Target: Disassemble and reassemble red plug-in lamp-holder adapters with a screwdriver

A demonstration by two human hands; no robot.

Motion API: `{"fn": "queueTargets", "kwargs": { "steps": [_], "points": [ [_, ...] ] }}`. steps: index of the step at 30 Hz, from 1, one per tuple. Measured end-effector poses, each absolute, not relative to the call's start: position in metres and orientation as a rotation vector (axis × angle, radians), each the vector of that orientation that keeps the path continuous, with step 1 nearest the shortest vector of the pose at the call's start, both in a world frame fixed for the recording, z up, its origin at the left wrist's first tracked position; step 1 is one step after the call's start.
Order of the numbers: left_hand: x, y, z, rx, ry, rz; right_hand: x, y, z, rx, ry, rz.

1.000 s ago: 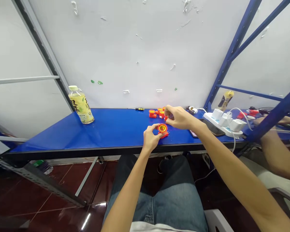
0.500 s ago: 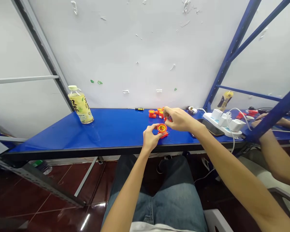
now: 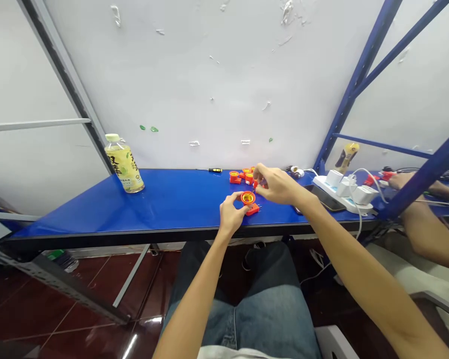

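My left hand (image 3: pixel 231 214) is shut on a red plastic socket piece (image 3: pixel 251 210) with a yellow-lined round collar (image 3: pixel 248 198) and small metal prongs at its right end. My right hand (image 3: pixel 275 185) hovers just behind it, fingers curled in a pinch on a small red part (image 3: pixel 261 184). The fingers hide most of that part. Several similar red pieces (image 3: pixel 234 177) sit in a loose cluster just beyond my fingertips, on the blue tabletop (image 3: pixel 172 204).
A yellow-labelled drink bottle (image 3: pixel 124 163) stands at the left and a screwdriver (image 3: pixel 215 170) lies by the wall. A white power strip (image 3: pixel 340 188) and a phone (image 3: pixel 327 198) lie at the right. A co-worker's hand (image 3: pixel 398 180) works beyond a blue rack upright (image 3: pixel 422 177).
My left hand and its red piece have shifted slightly left. My right hand has barely moved. The co-worker's hand has moved a little toward the table's back.
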State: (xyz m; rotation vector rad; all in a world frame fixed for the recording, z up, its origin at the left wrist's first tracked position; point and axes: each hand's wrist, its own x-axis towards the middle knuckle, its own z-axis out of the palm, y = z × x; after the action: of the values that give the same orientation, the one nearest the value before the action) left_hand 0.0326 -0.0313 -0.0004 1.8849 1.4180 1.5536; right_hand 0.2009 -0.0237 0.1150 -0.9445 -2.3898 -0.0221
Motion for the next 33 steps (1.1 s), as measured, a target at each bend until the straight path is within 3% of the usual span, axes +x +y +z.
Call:
{"fn": "queueTargets", "kwargs": {
  "steps": [15,24,33],
  "points": [
    [0.032,-0.059,0.001,1.938,1.479,1.662,0.222,-0.066,0.102,-0.773,-2.234,0.099],
    [-0.009,-0.036,0.004,1.97,1.763,1.384,0.239,-0.051,0.08,-0.83,-1.956,0.212],
    [-0.035,-0.024,-0.004,2.037,1.989,1.208,0.246,-0.016,0.021,-0.956,-1.575,0.466]
  ]
}}
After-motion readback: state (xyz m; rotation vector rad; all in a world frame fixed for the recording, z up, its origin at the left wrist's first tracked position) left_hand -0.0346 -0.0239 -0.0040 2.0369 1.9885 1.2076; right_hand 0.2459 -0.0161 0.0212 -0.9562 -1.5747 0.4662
